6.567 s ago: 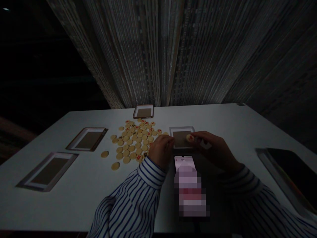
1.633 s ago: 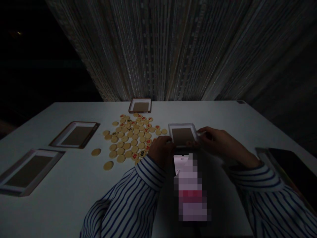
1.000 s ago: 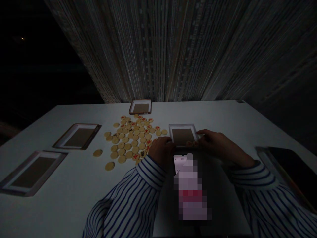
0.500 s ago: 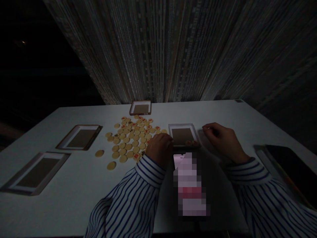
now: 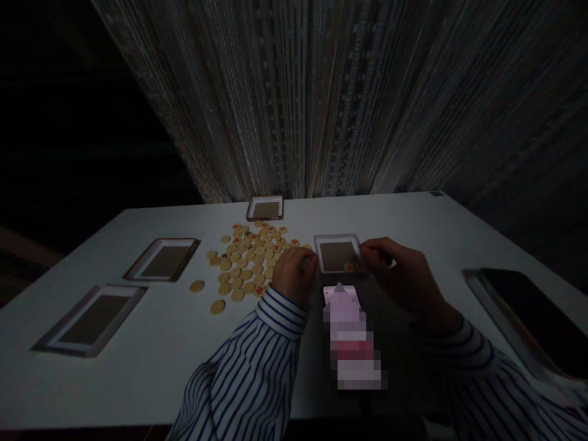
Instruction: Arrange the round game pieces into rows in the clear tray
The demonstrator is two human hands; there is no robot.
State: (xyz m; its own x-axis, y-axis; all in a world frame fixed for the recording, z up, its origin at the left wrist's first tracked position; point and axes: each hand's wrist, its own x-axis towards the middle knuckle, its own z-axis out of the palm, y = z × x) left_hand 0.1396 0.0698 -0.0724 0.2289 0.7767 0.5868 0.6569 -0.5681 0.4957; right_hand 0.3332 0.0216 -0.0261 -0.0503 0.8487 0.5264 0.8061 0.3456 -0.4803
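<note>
Discs [image 5: 237, 283], round, perhaps wooden, lie loosely clustered.

The pieces [image 5: 236, 283] are looking like matt wood; the phone [image 5: 353, 331] is glowing (glossy, seemingly); the sleeves [image 5: 248, 361] are showing cloth.

Some discs [image 5: 248, 274] hidden behind left hand [image 5: 295, 277]; markings mostly too small to read. Left fingertips curled inward, contents (if any) not visible. Right hand [image 5: 407, 278] masks part of tray [image 5: 316, 256] right rim; grip unclear. Phone [image 5: 353, 337] screen pixelated, unreadable. Black slab [image 5: 533, 312] and right sleeve [image 5: 496, 386] cut by right edge, left sleeve [image 5: 243, 367] by bottom. Curtain [image 5: 275, 92] top cropped. Far left background lost in darkness.
</note>
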